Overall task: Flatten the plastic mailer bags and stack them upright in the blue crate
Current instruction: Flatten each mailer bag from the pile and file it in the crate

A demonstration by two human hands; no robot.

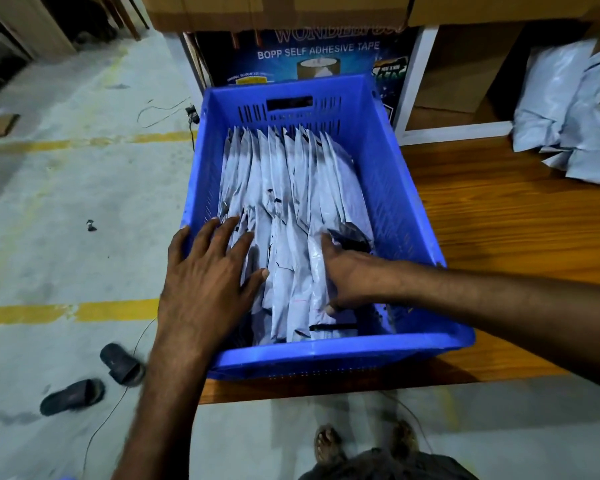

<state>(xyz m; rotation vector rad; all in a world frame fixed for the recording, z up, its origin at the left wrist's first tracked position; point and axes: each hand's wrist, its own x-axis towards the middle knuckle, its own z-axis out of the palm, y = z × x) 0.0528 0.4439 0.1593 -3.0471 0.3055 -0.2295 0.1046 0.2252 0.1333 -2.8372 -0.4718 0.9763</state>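
A blue crate (pixel 388 161) stands on the left end of a wooden table (pixel 520 230). Inside it, several pale grey mailer bags (pixel 284 181) stand on edge in a row, from the left wall to about the middle. My left hand (pixel 205 275) lies flat, fingers spread, on the near left bags. My right hand (pixel 347 275) reaches in from the right and presses against the rightmost bags; its fingertips are hidden among them. A dark crumpled piece (pixel 349 235) sits just beyond my right hand.
A loose pile of grey mailer bags (pixel 568 133) lies on the table at the far right. Behind the crate stands a tape carton (pixel 309 57) and cardboard boxes. Two sandals (pixel 94 382) and a thin cable lie on the concrete floor at left.
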